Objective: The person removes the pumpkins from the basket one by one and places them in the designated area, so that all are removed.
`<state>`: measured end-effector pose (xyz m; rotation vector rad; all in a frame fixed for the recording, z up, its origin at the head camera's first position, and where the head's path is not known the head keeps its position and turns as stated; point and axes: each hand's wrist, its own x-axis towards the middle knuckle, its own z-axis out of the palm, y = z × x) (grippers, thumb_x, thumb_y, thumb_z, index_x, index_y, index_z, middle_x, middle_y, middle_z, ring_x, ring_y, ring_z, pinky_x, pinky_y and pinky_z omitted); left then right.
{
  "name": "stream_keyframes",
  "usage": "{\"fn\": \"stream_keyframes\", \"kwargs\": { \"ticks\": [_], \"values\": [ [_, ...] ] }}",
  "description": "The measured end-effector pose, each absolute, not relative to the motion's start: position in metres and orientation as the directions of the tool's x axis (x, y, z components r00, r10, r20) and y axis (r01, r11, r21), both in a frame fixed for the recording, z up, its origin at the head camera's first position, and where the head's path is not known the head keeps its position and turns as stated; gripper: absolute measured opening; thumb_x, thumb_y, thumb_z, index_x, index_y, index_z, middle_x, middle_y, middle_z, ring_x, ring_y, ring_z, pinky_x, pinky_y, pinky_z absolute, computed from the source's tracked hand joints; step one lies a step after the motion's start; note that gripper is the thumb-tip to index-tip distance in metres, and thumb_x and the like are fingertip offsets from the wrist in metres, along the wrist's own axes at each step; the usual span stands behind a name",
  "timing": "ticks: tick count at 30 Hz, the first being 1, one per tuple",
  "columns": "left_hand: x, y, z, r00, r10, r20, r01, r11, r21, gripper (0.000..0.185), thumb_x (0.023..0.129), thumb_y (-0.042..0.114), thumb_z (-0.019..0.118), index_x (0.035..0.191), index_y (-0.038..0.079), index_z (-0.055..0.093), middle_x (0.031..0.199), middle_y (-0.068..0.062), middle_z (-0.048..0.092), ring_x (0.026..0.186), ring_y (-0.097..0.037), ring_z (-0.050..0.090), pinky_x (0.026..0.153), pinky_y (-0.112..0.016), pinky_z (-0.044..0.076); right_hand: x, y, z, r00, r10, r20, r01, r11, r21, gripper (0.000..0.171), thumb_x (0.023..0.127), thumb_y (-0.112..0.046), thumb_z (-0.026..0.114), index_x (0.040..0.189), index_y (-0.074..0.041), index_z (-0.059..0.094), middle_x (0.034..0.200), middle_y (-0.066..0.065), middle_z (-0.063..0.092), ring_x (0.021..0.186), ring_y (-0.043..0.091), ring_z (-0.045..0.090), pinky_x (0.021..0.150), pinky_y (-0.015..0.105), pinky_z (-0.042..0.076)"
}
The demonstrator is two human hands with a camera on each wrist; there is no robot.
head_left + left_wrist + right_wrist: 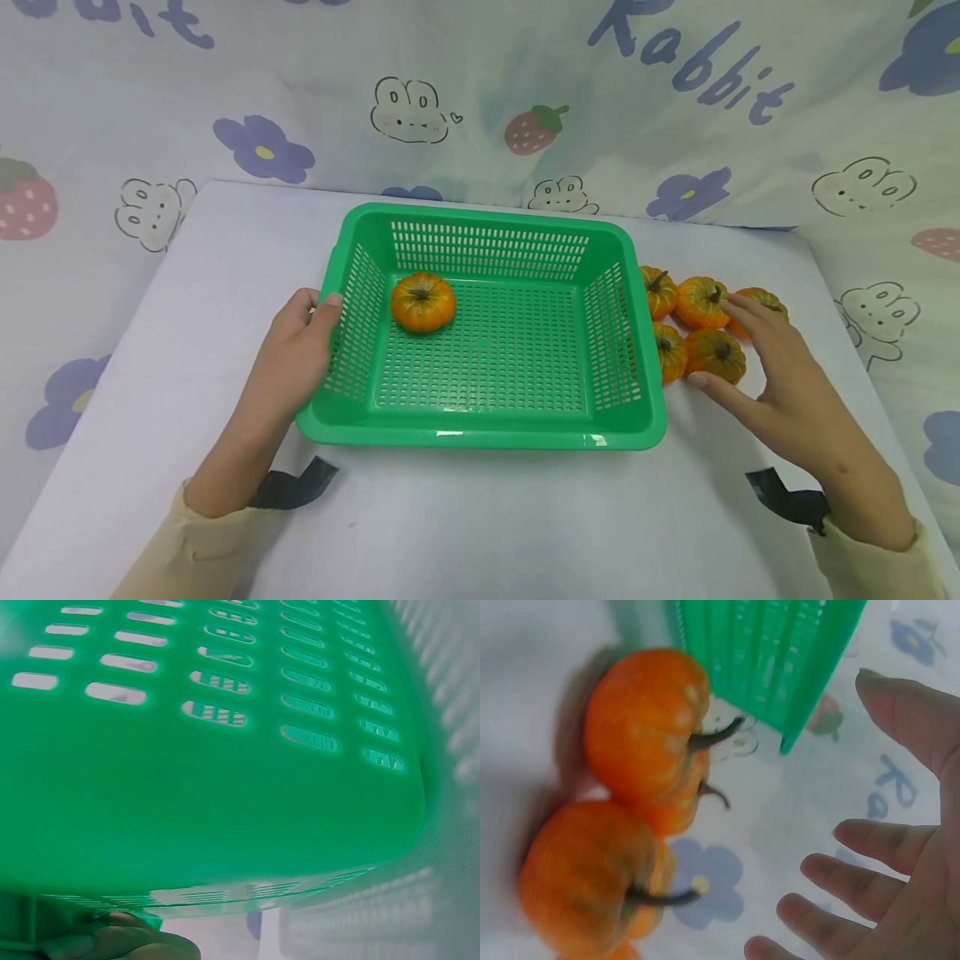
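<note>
A green slotted basket [480, 433] sits mid-table with one small orange pumpkin [423, 302] inside, near its left wall. My left hand [315, 321] grips the basket's left rim, thumb on top; the left wrist view shows the basket wall [225, 787] close up and fingers [120, 941] beneath the rim. Several orange pumpkins [701, 302] lie clustered right of the basket. My right hand [750, 358] hovers open over them, fingers spread, holding nothing. In the right wrist view, two pumpkins [645, 727] lie beside the basket corner [765, 660], with the open right hand [870, 885] apart from them.
The pale tabletop [480, 525] has bare room in front of the basket and on its left. A cloth backdrop [480, 100] printed with rabbits, flowers and strawberries hangs behind and drapes past the table's sides. Black straps [296, 487] sit at both wrists.
</note>
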<state>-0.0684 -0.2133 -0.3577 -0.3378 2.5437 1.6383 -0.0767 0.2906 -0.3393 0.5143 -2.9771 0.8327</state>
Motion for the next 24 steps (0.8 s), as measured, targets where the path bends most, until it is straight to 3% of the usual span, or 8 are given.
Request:
{"fn": "stream_keyframes", "kwargs": {
  "ticks": [6, 10, 13, 17, 21, 24],
  "values": [
    [-0.067, -0.216, -0.358, -0.971, -0.136, -0.199, -0.238, 0.399, 0.886, 0.058, 0.114, 0.046, 0.030, 0.132, -0.008, 0.043, 0.105, -0.027, 0.065, 0.072, -0.024, 0.071, 0.058, -0.038, 0.061, -0.080, 0.264, -0.336, -0.912, -0.382, 0.148, -0.399, 0.744, -0.536, 0.097, 0.086, -0.018, 0.090, 0.164, -0.020, 0.033, 0.168, 0.011, 0.030, 0.154, 0.039, 0.024, 0.116, 0.073, 0.022],
    [-0.066, -0.218, -0.358, -0.968, -0.142, -0.205, -0.246, 0.402, 0.882, 0.058, 0.114, 0.046, 0.030, 0.133, -0.007, 0.043, 0.104, -0.027, 0.064, 0.072, -0.025, 0.071, 0.058, -0.038, 0.061, -0.083, 0.239, -0.333, -0.860, -0.458, 0.226, -0.504, 0.692, -0.516, 0.097, 0.082, -0.012, 0.091, 0.162, -0.018, 0.037, 0.164, 0.008, 0.038, 0.149, 0.036, 0.035, 0.117, 0.064, 0.031],
    [-0.066, -0.219, -0.359, -0.969, -0.140, -0.205, -0.245, 0.396, 0.885, 0.058, 0.114, 0.047, 0.030, 0.133, -0.007, 0.043, 0.104, -0.026, 0.064, 0.074, -0.025, 0.071, 0.059, -0.038, 0.061, -0.086, 0.219, -0.329, -0.788, -0.544, 0.289, -0.613, 0.641, -0.463, 0.084, 0.091, -0.033, 0.085, 0.159, -0.011, 0.042, 0.162, 0.008, 0.043, 0.148, 0.034, 0.038, 0.121, 0.050, 0.032],
    [-0.066, -0.219, -0.360, -0.970, -0.139, -0.199, -0.238, 0.390, 0.890, 0.059, 0.114, 0.047, 0.031, 0.133, -0.007, 0.043, 0.105, -0.027, 0.064, 0.075, -0.026, 0.071, 0.059, -0.038, 0.061, -0.090, 0.193, -0.318, -0.671, -0.656, 0.346, -0.739, 0.555, -0.381, 0.081, 0.100, -0.062, 0.059, 0.156, -0.005, 0.045, 0.161, 0.010, 0.044, 0.147, 0.032, 0.039, 0.123, 0.030, 0.026],
    [-0.067, -0.218, -0.358, -0.969, -0.132, -0.207, -0.243, 0.386, 0.890, 0.058, 0.113, 0.047, 0.032, 0.132, -0.007, 0.043, 0.104, -0.026, 0.064, 0.075, -0.026, 0.070, 0.060, -0.038, 0.060, -0.093, 0.173, -0.304, -0.573, -0.733, 0.365, -0.817, 0.481, -0.317, 0.079, 0.103, -0.063, 0.052, 0.155, -0.005, 0.045, 0.160, 0.011, 0.044, 0.146, 0.031, 0.042, 0.121, 0.021, 0.025],
    [-0.067, -0.217, -0.356, -0.969, -0.126, -0.212, -0.245, 0.387, 0.889, 0.058, 0.113, 0.048, 0.032, 0.129, -0.006, 0.044, 0.102, -0.025, 0.064, 0.075, -0.027, 0.070, 0.060, -0.039, 0.060, -0.094, 0.160, -0.297, -0.506, -0.781, 0.366, -0.860, 0.428, -0.278, 0.077, 0.103, -0.061, 0.052, 0.156, -0.005, 0.044, 0.159, 0.012, 0.044, 0.145, 0.030, 0.043, 0.118, 0.025, 0.033]
  ]
}}
